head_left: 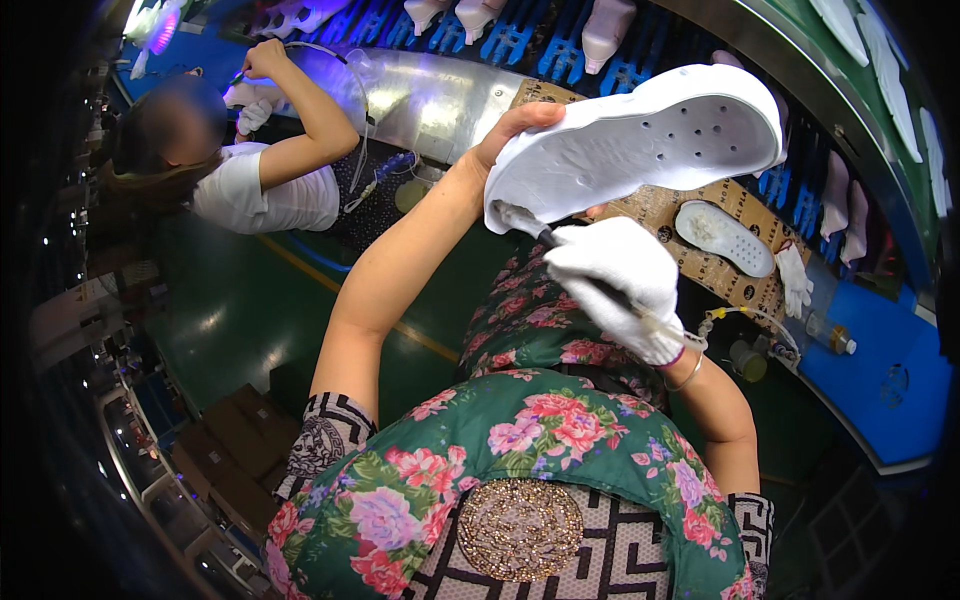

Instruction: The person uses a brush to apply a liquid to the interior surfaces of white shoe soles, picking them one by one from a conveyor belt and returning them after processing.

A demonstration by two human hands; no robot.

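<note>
My left hand (508, 132), bare, grips the edge of a large white shoe sole (620, 145) near its heel end and holds it up, tilted, with its hollow inner side towards me. A group of small holes shows in the sole's wide forefoot. My right hand (618, 272), in a white knit glove, is closed around a brush (546, 237) with a dark handle. The brush's tip touches the inside of the heel. Under the raised sole, a second, greyish-white sole (722, 236) lies on a cardboard sheet (650, 207).
Pale shoe lasts (606, 35) stand on blue racks (560, 62) along the far side. A white glove (795, 280) lies at the cardboard's right. A small bottle (832, 335) sits on a blue tabletop (870, 380). Another person (270, 185) works at the left.
</note>
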